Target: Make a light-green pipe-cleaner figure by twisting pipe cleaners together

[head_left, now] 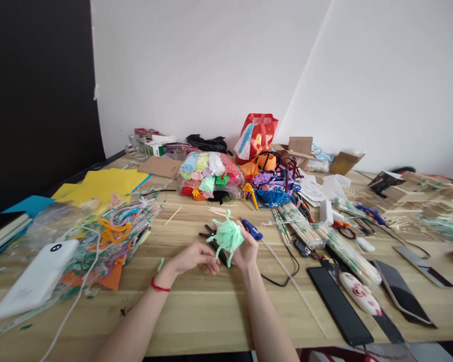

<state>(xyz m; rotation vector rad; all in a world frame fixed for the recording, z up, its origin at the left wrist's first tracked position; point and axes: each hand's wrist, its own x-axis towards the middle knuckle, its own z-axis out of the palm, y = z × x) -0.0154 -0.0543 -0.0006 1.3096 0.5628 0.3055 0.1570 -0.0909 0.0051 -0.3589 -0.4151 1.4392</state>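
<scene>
My right hand (246,253) is closed around a bundle of mint-green pipe cleaners (227,235), held up just above the wooden table (211,311). My left hand (194,257), with a red string on its wrist, pinches at the lower strands of the same bundle. A blue glue gun (251,229) lies just behind my right hand, its black cord trailing off to the right. Black scissors (208,233) lie behind the bundle, partly hidden.
A white power bank (38,279) lies on plastic bags of pipe cleaners at the left. Yellow paper sheets (101,183), bagged coloured pipe cleaners (209,176), a red bag (258,133) and cardboard boxes stand behind. Wooden skewers (324,236), phones (340,304) and sticks fill the right.
</scene>
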